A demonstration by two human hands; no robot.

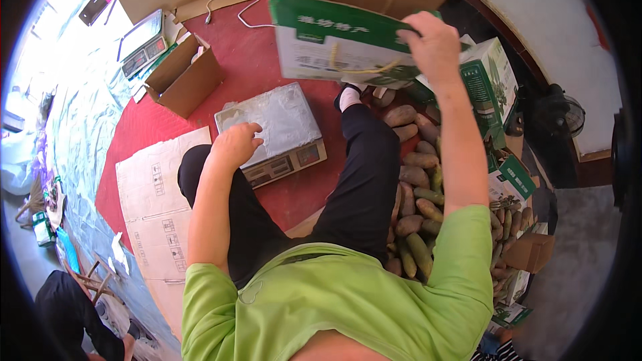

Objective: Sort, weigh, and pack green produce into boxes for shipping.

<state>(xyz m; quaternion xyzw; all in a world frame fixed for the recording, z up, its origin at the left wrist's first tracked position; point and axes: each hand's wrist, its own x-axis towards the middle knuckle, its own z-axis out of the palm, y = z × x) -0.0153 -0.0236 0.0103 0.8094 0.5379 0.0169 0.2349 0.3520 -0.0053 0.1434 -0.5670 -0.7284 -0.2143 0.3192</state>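
Observation:
My right hand (435,43) is closed on the upper edge of a green and white carton (334,37), with the fingers partly behind its wall. The carton is raised beyond my feet, its top open and a yellow cord handle on the near side. My left hand (234,146) is over the left part of a flat weighing scale (284,117), fingers loosely apart and holding nothing. The scale's top looks wrapped in cloudy plastic, and its display panel faces me. It stands on the red floor covering between my legs.
Green and brownish root vegetables (418,194) lie heaped beside my right leg. Further right are another green and white carton (491,87) and a black fan (562,112). On the left are a brown box (184,77), a second scale (142,43) and flattened cardboard (157,207). Another person sits lower left.

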